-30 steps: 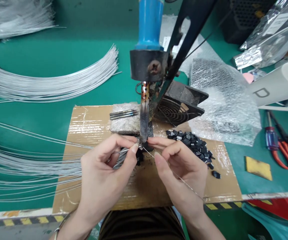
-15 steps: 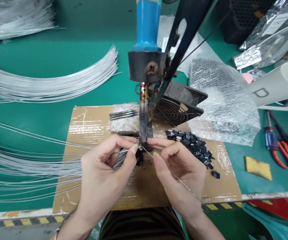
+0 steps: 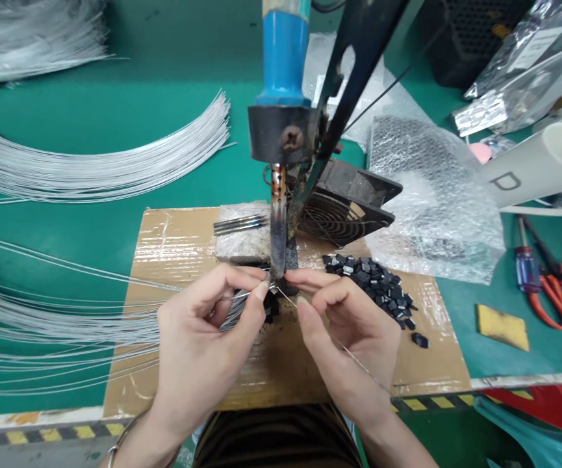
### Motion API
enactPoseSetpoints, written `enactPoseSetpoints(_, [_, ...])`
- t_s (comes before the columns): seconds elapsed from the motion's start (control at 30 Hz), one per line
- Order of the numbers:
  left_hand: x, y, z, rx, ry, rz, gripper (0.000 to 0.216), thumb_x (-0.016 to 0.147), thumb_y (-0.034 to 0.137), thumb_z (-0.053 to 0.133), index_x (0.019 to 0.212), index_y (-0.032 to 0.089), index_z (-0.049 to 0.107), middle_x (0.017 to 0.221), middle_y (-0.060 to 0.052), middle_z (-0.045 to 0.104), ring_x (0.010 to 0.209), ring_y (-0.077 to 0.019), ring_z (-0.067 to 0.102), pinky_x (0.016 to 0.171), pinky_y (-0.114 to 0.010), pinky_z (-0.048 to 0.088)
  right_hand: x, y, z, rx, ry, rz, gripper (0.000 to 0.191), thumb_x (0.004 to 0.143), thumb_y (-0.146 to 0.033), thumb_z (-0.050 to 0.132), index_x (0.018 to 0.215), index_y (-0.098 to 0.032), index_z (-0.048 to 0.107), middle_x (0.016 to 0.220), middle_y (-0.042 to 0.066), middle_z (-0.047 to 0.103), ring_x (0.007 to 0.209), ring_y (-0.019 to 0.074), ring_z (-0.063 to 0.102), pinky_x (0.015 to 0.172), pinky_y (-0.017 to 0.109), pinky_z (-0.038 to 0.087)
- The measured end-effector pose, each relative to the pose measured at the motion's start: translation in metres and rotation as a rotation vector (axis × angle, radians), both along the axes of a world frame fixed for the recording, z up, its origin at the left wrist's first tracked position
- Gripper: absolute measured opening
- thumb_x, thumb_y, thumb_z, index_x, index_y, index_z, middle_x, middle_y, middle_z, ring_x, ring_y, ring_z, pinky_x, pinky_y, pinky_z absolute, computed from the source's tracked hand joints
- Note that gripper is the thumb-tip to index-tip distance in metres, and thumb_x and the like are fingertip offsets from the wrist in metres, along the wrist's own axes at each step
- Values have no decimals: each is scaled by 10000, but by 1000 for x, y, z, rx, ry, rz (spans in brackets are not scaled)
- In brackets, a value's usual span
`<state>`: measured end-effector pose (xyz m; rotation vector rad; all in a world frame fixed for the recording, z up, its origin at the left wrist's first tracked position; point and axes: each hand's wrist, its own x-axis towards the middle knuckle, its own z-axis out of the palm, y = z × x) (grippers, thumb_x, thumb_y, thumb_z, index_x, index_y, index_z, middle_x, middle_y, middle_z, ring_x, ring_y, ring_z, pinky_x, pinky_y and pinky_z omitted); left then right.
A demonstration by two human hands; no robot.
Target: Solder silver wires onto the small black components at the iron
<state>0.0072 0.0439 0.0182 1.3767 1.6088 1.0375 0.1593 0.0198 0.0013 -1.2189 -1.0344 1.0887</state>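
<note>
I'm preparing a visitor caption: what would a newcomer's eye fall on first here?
The blue-handled soldering iron points down at centre, its tip between the left hand and right hand. To the right, small black parts lie heaped on cardboard; at upper left curves a bundle of pale wires.

Blue soldering-iron handle (image 3: 284,62); pale grey wires (image 3: 76,320); black pieces (image 3: 383,286); green tabletop (image 3: 173,84); yellow-black striped edge (image 3: 49,433)
</note>
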Motion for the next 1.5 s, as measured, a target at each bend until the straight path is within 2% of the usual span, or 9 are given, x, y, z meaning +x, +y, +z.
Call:
enactPoseSetpoints(0.3, [0,-1,0,1,-33,-19,107,903,174,751,834,255,753,938,15,778,867,-142,713,604,-194,493,-1,0,-1,6,5,12,216,954,-84,690,821,-247,637,1176,21,802,1169,187,732,1053,338,556])
enactPoseSetpoints(0.5, [0,0,0,-14,-24,-20,111,902,176,752,818,248,744,922,16,778,840,-141,710,607,-203,498,-1,0,-2,13,-23,-1,212,958,-95,687,815,-242,633,1162,37,803,1159,210,738,1037,364,559])
enactPoseSetpoints(0.63, [-1,0,0,-11,-30,-24,111,913,178,748,839,261,747,936,31,776,874,-131,715,644,-190,507,-2,-1,-2,18,-23,0,212,965,-84,682,833,-244,634,1170,21,795,1172,189,727,1053,342,540])
enactPoseSetpoints(0.9, [-2,-1,-1,31,-3,-31,138,900,153,747,818,264,742,901,48,779,838,-113,718,641,-168,505,-2,-2,-5,50,-33,-4,207,961,-65,684,856,-239,649,1169,3,792,1158,161,727,1034,294,543])
enactPoseSetpoints(1.3, [-1,0,-1,32,3,-40,137,899,155,747,822,268,741,893,57,777,815,-102,705,598,-154,477,-3,-2,-6,74,-44,-19,211,946,-54,689,851,-239,651,1147,5,797,1147,167,737,1023,307,561])
enactPoseSetpoints(1.5, [-2,-2,-2,32,13,-44,130,908,163,742,829,266,736,895,58,772,818,-102,709,639,-164,495,-5,0,-6,83,-65,-29,209,937,-49,698,851,-236,660,1134,0,798,1114,154,746,1008,288,564])
